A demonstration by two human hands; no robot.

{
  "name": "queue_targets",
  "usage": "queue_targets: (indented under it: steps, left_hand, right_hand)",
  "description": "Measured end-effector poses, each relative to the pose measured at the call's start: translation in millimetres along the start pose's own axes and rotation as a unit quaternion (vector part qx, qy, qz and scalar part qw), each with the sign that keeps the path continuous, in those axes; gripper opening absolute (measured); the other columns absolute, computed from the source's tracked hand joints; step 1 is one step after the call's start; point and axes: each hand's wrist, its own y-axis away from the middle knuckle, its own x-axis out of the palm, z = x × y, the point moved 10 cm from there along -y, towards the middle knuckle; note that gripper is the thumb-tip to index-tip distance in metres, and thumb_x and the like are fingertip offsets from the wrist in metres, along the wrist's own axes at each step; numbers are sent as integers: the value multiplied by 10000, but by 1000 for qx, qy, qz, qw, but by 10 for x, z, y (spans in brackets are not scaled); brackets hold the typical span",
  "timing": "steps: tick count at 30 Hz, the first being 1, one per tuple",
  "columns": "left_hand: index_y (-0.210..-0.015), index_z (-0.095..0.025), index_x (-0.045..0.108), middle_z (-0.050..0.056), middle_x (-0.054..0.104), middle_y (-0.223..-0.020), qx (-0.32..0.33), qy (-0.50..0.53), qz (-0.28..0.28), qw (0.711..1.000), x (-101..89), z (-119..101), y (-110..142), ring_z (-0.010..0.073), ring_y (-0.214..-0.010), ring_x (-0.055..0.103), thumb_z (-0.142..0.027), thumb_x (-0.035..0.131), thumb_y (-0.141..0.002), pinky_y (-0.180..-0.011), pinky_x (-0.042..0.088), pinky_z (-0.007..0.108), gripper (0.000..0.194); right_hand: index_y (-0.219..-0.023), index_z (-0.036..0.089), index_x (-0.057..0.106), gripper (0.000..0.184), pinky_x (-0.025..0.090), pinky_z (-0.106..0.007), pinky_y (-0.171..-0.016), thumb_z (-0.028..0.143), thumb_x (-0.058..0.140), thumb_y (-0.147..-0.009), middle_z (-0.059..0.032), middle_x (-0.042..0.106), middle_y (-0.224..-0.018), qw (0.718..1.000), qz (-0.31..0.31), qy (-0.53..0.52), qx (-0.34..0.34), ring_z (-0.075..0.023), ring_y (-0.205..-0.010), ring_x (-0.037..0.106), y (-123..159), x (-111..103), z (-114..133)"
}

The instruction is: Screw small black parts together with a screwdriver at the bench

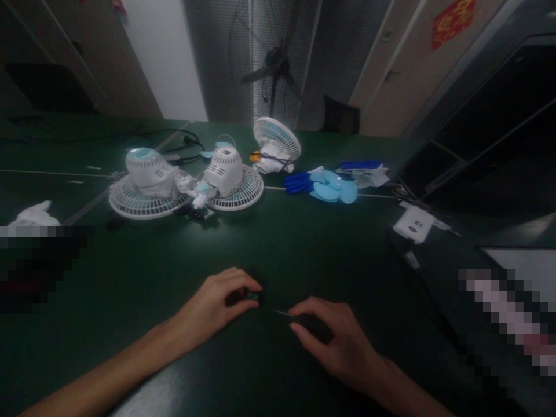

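My left hand (219, 298) is over the green tabletop (208, 249), thumb and fingers pinched round a small dark piece (253, 296) with a hint of green. Its kind is too dim and small to make out. My right hand (341, 336) grips a screwdriver (313, 325) by its dark handle. The thin metal shaft points left, and its tip is a short way from the piece, not touching it.
Beyond my hands lie two white fans (150, 176) (228, 174), face down, and a third fan (277, 142) tilted. Light blue fan blades (332, 188) rest by dark blue gloves (299, 182). A white box-like part (413, 225) sits right, crumpled white material (35, 215) left.
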Motion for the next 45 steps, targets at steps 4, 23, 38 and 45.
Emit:
queue_targets:
  steps: [4, 23, 38, 45]
  left_hand:
    - [-1188, -261, 686, 45, 709, -1104, 30, 28, 11, 999, 329, -180, 66, 198, -1010, 658, -205, 672, -961, -897, 535, 337, 234]
    - [-1158, -254, 679, 37, 693, -1035, 41, 30, 17, 999, 372, -174, 96, 192, -956, 642, -245, 691, -966, -837, 511, 321, 193]
    - [-1249, -282, 708, 73, 688, -1236, 41, -52, 18, 998, -296, 254, 99, 219, -1164, 644, -318, 537, -1043, -1025, 527, 349, 270]
    - [-1197, -210, 737, 82, 713, -1236, -121, -168, -141, 968, -1485, 1155, 283, 278, -1101, 674, -580, 594, -945, -960, 547, 364, 470]
  right_hand:
    - [-1075, 251, 696, 141, 495, -294, -741, 200, 635, -958, 6, 784, -938, 1000, 16, 15, -15, -174, -817, 757, 14, 38, 45]
    - [-1072, 257, 719, 114, 542, -281, -769, 247, 650, -981, 1, 788, -947, 999, -14, -37, -5, -177, -836, 759, -57, 18, 73]
    - [-1057, 247, 732, 118, 575, -315, -718, 244, 662, -961, -11, 788, -909, 998, -50, -23, 23, -194, -768, 754, 27, -110, -65]
    - [-1063, 243, 729, 128, 575, -313, -691, 265, 633, -980, -23, 787, -915, 998, -45, -31, 11, -200, -773, 755, 18, -129, -24]
